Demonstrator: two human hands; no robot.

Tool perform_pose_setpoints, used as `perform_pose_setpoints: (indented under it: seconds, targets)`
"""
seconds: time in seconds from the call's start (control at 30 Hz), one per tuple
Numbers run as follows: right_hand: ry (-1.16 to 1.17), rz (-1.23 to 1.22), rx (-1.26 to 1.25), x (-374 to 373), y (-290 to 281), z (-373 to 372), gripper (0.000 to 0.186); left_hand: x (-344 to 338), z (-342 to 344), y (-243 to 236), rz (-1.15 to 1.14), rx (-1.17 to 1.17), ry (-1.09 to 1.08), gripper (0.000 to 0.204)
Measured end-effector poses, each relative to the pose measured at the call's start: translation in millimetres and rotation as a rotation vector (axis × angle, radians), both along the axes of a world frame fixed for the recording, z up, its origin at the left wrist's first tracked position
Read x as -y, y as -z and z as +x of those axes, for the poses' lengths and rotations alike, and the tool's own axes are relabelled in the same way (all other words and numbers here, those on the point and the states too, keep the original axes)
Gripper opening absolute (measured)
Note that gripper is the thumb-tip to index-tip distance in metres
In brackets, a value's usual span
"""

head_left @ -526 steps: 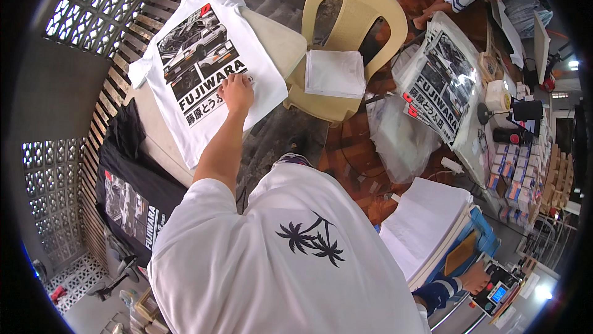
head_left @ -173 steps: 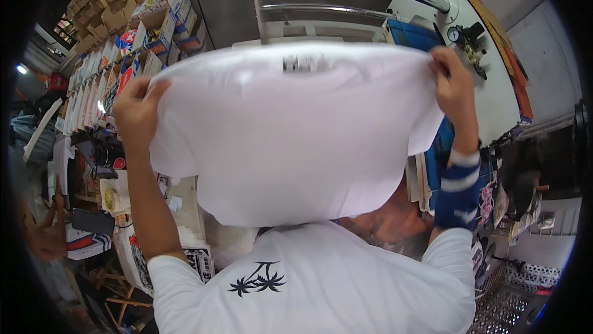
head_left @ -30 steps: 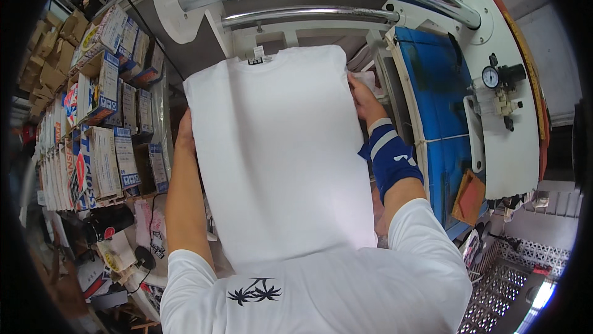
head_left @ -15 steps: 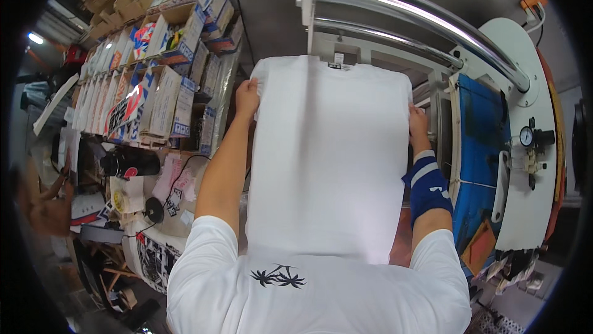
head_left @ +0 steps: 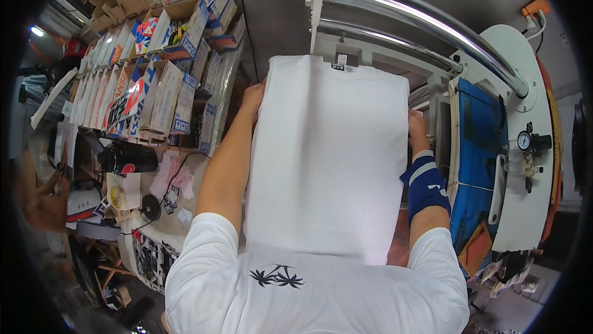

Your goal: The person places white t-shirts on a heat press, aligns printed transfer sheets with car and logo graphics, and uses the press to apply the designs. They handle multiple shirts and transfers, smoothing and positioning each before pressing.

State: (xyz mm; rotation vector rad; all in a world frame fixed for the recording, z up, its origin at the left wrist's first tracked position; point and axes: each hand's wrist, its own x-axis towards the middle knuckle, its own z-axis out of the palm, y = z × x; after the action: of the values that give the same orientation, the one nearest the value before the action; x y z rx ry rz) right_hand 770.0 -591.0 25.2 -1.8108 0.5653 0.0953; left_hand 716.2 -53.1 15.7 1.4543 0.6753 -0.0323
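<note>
A plain white T-shirt is stretched smooth lengthwise in front of me, its collar and small label at the far end and its near end meeting my torso. My left hand is at its upper left edge, fingers curled round the side and partly hidden by the fabric. Opposite, my right hand grips the right edge a little lower, fingertips mostly behind the shirt. A dark blue striped wrap covers my right forearm.
Beyond the shirt, a white press frame carries chrome bars. Right: blue board, pressure gauge. Left: stacked boxes, black bottle and cluttered table. Another person's arm shows at the far left.
Earlier a printed shirt lay before me; later I held this plain one up wide. It is now narrower, lengthwise. Over the last second the view has turned, with my hands still at the sides.
</note>
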Motion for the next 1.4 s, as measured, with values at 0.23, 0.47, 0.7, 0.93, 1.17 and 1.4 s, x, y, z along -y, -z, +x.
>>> perform_pose_setpoints:
  seconds: [0.23, 0.47, 0.7, 0.93, 1.17, 1.4]
  targets:
    - [0.069, -0.264, 0.308, 5, 10, -3, 0.032, -25, 5, 22, 0.244, 0.171, -0.029, 0.044]
    - [0.231, -0.418, 0.294, -17, -15, -10, 0.032, -4, 5, -19, 0.067, 0.237, -0.178, 0.047]
    - [-0.09, -0.219, 0.107, 0, 9, 11, 0.035, -35, 15, 37, 0.317, 0.057, 0.038, 0.058]
    - [0.099, -0.384, 0.269, -5, -6, 1, 0.041, -16, 2, 1, 0.198, 0.199, -0.23, 0.05]
    - [-0.001, -0.769, 0.28, -21, -45, -1, 0.035, -9, 5, -23, 0.82, 0.157, -0.219, 0.033]
    - [-0.671, -1.057, 0.802, -192, -82, -46, 0.049, 148, 6, -95, 1.288, 0.957, 0.424, 0.012]
